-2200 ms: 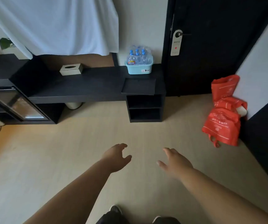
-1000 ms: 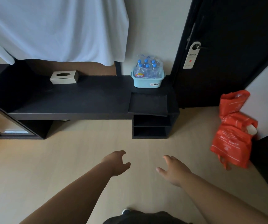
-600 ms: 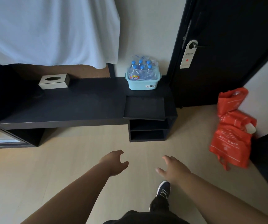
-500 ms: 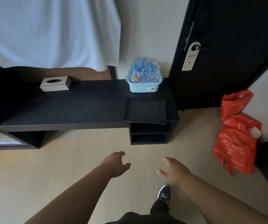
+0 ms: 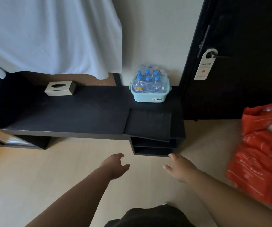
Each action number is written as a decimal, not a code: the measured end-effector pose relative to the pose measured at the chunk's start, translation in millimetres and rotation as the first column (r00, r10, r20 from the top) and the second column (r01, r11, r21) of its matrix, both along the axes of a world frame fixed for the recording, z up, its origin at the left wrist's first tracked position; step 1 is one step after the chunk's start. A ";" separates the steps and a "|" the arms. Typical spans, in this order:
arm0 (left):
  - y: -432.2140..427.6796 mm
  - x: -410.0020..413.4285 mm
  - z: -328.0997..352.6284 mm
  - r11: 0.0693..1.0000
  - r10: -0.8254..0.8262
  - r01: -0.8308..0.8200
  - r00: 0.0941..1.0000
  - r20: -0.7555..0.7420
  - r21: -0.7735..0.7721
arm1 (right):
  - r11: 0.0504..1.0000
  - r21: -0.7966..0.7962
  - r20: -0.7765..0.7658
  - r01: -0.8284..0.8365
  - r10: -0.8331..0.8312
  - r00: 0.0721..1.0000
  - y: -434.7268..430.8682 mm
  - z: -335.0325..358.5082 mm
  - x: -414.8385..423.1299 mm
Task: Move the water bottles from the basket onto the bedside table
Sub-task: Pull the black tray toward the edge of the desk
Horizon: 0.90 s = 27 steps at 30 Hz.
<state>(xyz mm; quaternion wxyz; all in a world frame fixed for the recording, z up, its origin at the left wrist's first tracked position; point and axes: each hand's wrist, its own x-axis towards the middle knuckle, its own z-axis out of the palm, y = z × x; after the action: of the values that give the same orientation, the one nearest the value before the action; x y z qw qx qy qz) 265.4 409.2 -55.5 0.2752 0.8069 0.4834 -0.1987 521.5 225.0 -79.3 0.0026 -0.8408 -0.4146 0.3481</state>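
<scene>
A light blue plastic basket (image 5: 150,97) stands on the right end of a long black low table (image 5: 76,115), against the wall. Inside it is a shrink-wrapped pack of several water bottles (image 5: 148,81) with blue caps. My left hand (image 5: 114,166) and my right hand (image 5: 180,168) reach forward over the floor, well short of the table. Both hands have relaxed fingers and hold nothing.
A silver tissue box (image 5: 60,90) sits on the table's left part. A black tray (image 5: 148,124) lies on the front right corner above open shelves. White cloth (image 5: 50,35) hangs above. A black door (image 5: 240,54) with a hanger tag and red plastic bags (image 5: 259,153) are at right.
The table and basket have come closer and larger in view as I walk toward them. My hands have kept the same outstretched, empty pose.
</scene>
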 end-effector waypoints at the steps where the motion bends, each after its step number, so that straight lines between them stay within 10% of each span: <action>1: 1.8 5.5 -0.1 1.000 0.009 -0.009 1.000 -0.003 0.006 | 1.000 0.000 -0.003 0.002 -0.002 1.000 3.7 -1.0 10.1; 27: 186.1 111.6 -9.9 0.994 -0.108 0.108 0.994 -0.004 0.014 | 0.997 -0.023 -0.013 0.069 -0.070 0.997 151.2 -11.4 124.4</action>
<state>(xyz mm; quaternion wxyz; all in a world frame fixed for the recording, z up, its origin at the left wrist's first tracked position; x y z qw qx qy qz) 376.9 595.3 -65.4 0.2575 0.8335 0.4409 -0.2112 645.9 376.2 -90.7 0.0082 -0.8523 -0.3812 0.3581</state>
